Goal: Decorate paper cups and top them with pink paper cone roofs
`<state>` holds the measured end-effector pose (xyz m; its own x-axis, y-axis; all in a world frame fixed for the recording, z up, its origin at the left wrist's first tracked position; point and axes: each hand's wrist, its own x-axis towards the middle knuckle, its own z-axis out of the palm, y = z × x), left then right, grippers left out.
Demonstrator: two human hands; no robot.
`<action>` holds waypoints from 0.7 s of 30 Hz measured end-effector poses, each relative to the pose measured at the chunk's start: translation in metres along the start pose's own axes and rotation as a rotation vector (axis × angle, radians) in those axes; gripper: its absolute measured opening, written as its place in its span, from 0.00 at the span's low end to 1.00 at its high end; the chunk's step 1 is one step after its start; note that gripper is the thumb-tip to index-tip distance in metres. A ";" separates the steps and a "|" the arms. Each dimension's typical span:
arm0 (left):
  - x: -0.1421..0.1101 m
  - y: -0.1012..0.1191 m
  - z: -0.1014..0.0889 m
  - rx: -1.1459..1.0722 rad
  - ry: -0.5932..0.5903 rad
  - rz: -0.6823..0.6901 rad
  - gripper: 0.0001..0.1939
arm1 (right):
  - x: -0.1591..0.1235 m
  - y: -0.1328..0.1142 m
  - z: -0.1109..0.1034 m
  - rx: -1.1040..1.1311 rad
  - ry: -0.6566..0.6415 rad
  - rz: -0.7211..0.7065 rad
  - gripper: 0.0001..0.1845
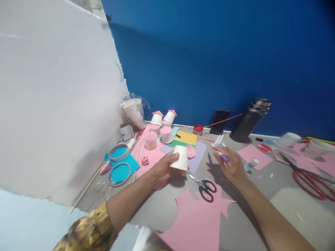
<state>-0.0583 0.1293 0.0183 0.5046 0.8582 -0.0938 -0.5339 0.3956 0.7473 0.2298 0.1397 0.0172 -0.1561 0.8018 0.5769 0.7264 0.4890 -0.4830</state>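
My left hand (167, 166), half curled, grips a white cup (179, 157) mid-frame; my right hand (231, 165), fingers nearly closed, pinches a purple-and-white pen (222, 156). I can read no writing.

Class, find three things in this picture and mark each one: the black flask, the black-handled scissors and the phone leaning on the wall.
Black flask (244, 123): head view, middle of its body.
Black-handled scissors (203, 187): head view, where the handles meet.
Phone (220, 121): head view, middle of its dark face.

Gap between left hand (165, 168), right hand (231, 165); scissors (206, 190) obstruct near side; flask (247, 122) beyond.
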 end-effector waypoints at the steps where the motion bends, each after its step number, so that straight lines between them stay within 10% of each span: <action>1: 0.000 -0.002 0.000 0.025 -0.012 -0.004 0.24 | 0.000 0.000 0.000 0.002 0.014 0.000 0.20; 14: -0.005 -0.006 0.027 0.092 -0.101 -0.144 0.21 | 0.012 -0.007 -0.013 0.262 0.241 0.396 0.19; 21: 0.011 -0.007 0.034 -0.148 -0.077 -0.136 0.22 | 0.034 -0.061 -0.051 0.790 0.444 0.254 0.15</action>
<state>-0.0258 0.1253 0.0340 0.6258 0.7686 -0.1328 -0.5485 0.5547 0.6256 0.2140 0.1194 0.1000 0.3328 0.7916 0.5124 0.0132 0.5394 -0.8419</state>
